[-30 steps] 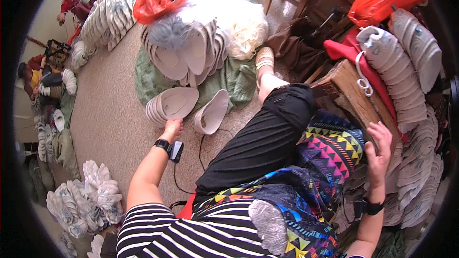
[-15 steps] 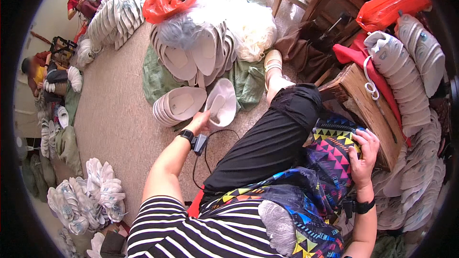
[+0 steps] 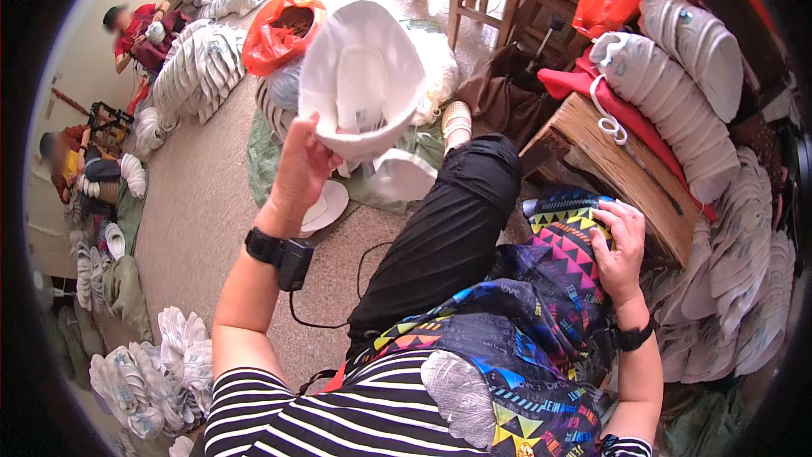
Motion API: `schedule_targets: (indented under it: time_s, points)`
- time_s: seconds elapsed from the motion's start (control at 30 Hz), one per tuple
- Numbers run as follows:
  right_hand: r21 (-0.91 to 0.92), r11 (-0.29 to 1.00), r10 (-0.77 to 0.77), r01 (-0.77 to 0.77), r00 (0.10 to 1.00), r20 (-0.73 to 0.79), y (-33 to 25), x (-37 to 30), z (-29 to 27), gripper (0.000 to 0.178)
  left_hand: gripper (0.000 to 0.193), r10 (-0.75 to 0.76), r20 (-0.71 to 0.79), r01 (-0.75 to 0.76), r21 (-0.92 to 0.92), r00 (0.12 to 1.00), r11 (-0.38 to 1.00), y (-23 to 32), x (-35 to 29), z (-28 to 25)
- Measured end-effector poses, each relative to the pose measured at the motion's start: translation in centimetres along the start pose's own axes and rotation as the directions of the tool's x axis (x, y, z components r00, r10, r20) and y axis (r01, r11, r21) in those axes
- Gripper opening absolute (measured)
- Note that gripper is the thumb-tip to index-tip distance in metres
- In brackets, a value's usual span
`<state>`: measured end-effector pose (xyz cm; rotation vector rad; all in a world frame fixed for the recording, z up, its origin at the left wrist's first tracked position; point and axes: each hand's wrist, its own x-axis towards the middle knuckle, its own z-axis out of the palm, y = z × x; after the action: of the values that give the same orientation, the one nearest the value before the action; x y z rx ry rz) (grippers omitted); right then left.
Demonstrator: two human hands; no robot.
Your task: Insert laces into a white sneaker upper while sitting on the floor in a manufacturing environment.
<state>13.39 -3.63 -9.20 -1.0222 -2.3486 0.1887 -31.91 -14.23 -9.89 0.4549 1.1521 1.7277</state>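
Note:
My left hand [image 3: 304, 161] is raised before me, fingers closed on the lower edge of a white shoe upper [image 3: 320, 68]. The upper is tilted so its hollow inside shows, with a pale, sole-shaped panel in it. Below it, another white upper [image 3: 406, 176] lies near my knee, and a further white piece [image 3: 326, 207] is partly hidden by my wrist. My right hand [image 3: 620, 245] rests on the colourful patterned apron [image 3: 562, 267] over my thigh, fingers bent and apart, holding nothing I can see.
To my right stands a wooden block [image 3: 613, 165] with a thin tool and white cord, beside strung stacks of white uppers [image 3: 677, 110]. An orange bag [image 3: 283, 30] stands ahead. Bundled uppers [image 3: 152, 377] lie at lower left. Two people [image 3: 139, 34] sit at far left.
My left hand has lifted a white shoe upper from beside the floor stack up toward me. My right hand stays on the apron. The view has shifted slightly.

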Motion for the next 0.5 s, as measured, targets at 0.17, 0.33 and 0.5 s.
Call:
schedule_targets:
  time_s: [0.17, 0.33, 0.5]
  points:
    - [0.001, 1.000, -0.029, 0.029, 0.999, -0.043, 0.5, -0.1, 0.6, 0.024, 0.038, 0.047, 0.124, -0.061, 0.106, 0.991, 0.993, 2.4, 1.2, 3.8]
    - [-0.004, 1.000, -0.006, 0.005, 0.997, -0.073, 0.9, -0.9, 0.2, 0.033, 0.039, 0.204, 0.138, -0.191, -0.103, 0.969, 0.976, 3.4, 0.8, 13.1]
    - [0.005, 1.000, 0.000, 0.001, 0.982, -0.191, -0.5, -0.4, -1.6, 0.062, 0.043, 0.401, 0.372, -0.501, 0.229, 0.838, 0.835, 4.4, -2.4, 19.1]
